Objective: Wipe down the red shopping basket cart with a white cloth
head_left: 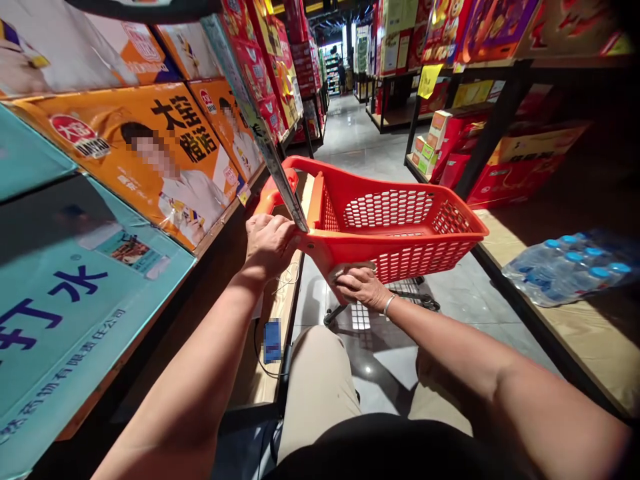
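1. Shelving (220, 227) is running along the person's left side, carrying large cartons: a teal carton (75, 300) nearest the camera and orange cartons (150, 153) with printed figures beyond it.
2. Aisle floor (360, 147) of grey glossy tiles is stretching ahead between the racks, with red boxes (510, 180) stacked on the right-hand rack.
3. Orange shopping basket (395, 223) is standing on its wheeled frame in the middle of the aisle, just ahead of the person's knees, its mesh walls showing nothing inside.
4. Shrink-wrapped pack of water bottles (570, 270) with blue caps is lying on the low wooden shelf (590, 333) to the right, well apart from the basket.
5. Left hand (270, 243) is curling its fingers closed around the basket's near left corner, by the handle, close beside the shelf edge.
6. Right hand (361, 287) is pressing against the underside of the basket's near end, fingers bent around the rim there; a bracelet (388, 305) is sitting on the wrist.
7. Small blue tag (272, 341) is hanging on a cord below the left forearm.
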The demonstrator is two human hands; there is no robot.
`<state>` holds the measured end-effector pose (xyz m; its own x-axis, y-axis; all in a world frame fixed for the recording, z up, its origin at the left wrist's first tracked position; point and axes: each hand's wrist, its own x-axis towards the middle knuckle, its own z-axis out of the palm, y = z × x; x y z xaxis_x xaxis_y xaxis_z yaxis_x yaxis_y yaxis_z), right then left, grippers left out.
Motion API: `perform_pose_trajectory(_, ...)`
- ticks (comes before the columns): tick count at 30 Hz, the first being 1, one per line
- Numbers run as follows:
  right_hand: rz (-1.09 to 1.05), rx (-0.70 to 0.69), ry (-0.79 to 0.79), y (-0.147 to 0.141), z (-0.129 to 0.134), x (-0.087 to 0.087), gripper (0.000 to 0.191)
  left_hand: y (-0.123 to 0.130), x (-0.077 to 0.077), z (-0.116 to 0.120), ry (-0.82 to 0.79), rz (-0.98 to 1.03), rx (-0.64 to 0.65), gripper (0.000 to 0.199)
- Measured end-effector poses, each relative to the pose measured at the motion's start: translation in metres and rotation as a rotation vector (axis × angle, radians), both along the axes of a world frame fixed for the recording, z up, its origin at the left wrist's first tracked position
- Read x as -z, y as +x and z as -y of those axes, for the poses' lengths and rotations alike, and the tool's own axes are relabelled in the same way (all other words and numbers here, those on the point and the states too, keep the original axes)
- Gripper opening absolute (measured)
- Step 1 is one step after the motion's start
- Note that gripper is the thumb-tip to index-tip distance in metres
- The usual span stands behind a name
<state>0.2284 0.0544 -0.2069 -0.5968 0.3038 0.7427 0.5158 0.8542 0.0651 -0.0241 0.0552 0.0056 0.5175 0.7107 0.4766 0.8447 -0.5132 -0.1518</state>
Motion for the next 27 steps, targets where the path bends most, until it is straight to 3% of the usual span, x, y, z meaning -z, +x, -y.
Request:
perform_pose_trajectory(2,0.058,-0.014,0.026,0.006,0.001,-0.015,0.016,0.0,0.0,-0.003,0.001,0.001,0.003,0.037)
perform_pose_trajectory(4,0.084,-0.01,0.081,0.007,0.0,-0.046,0.013,0.0,0.002,-0.005,0.014,0.0,0.005,0.033)
perform_pose_trajectory(6,0.047,0.016,0.162,0.006,-0.005,-0.079,0.018,0.001,0.005,-0.006,0.05,0.013,0.009,0.031)
perform_pose_trajectory(8,-0.027,0.059,0.238,0.005,-0.011,-0.099,0.027,0.001,0.009,-0.007,0.097,0.039,0.01,0.03)
perform_pose_trajectory(9,-0.045,0.073,0.269,0.006,-0.013,-0.1,0.029,0.001,0.011,-0.008,0.12,0.056,0.007,0.031)
perform_pose_trajectory(11,-0.028,0.064,0.305,0.01,-0.015,-0.082,0.023,0.0,0.014,-0.008,0.145,0.076,-0.005,0.031)
perform_pose_trajectory(14,0.02,0.014,0.303,0.019,-0.006,-0.027,0.011,-0.002,0.017,-0.01,0.157,0.078,-0.001,0.028)
perform_pose_trajectory(17,0.076,-0.003,0.216,0.03,0.007,0.009,0.025,-0.002,0.024,-0.007,0.179,0.126,0.016,0.031)
perform_pose_trajectory(19,0.135,-0.014,0.165,0.038,0.013,0.004,0.026,0.003,0.032,-0.001,0.243,0.213,-0.007,0.046)
perform_pose_trajectory(23,0.025,0.044,0.157,0.051,0.012,-0.053,0.022,0.033,0.043,0.014,0.432,0.249,0.057,0.063)
perform_pose_trajectory(25,-0.121,0.143,0.124,0.054,0.006,-0.076,0.036,0.054,0.042,0.017,0.381,0.156,0.138,0.062)
perform_pose_trajectory(27,-0.172,0.23,0.103,0.058,-0.002,-0.083,0.042,0.071,0.036,0.016,0.219,0.017,0.125,0.063)
